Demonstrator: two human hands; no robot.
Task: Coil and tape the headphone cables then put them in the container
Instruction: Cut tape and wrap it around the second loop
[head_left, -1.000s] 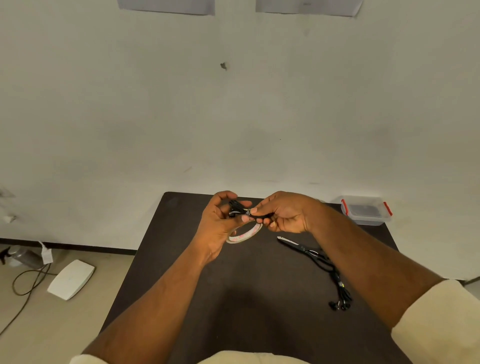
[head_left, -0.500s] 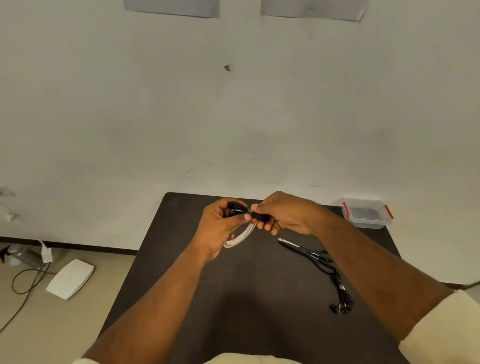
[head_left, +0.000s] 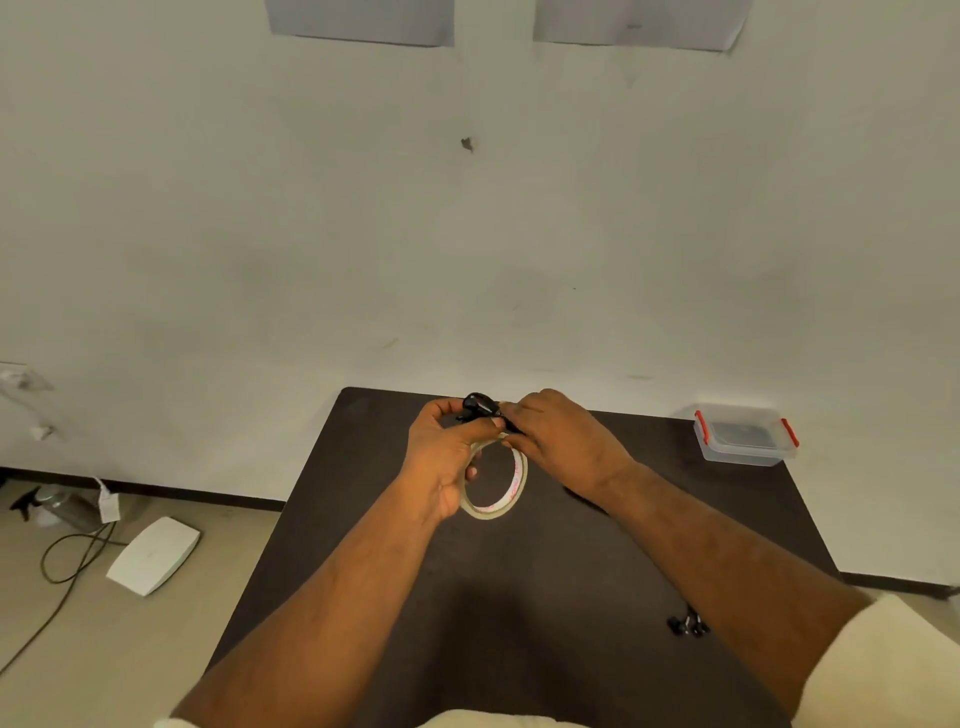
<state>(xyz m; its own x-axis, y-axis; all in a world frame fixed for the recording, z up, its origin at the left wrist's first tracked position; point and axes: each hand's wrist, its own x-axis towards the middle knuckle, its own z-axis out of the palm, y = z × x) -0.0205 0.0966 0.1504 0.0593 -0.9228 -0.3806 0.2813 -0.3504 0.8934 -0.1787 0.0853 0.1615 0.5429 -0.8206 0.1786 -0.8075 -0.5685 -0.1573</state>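
My left hand (head_left: 441, 457) holds a small black coil of headphone cable (head_left: 480, 406) above the dark table (head_left: 519, 597), with a roll of clear tape (head_left: 511, 491) hanging under its fingers. My right hand (head_left: 558, 436) pinches the coil's right side where the tape meets it. The tape end is hidden by the fingers. A second black earphone cable (head_left: 688, 623) lies on the table at the right, mostly hidden under my right forearm. A clear plastic container (head_left: 745, 441) with red clips stands at the table's back right corner.
The table stands against a pale wall. On the floor to the left lie a white flat device (head_left: 153, 556), a dark cord (head_left: 62, 561) and a spray bottle (head_left: 52, 506).
Both hands stayed together on the coil and turned it. The tape roll has swung down below my left hand and now hangs open to view. My right forearm now covers the scissors on the table.
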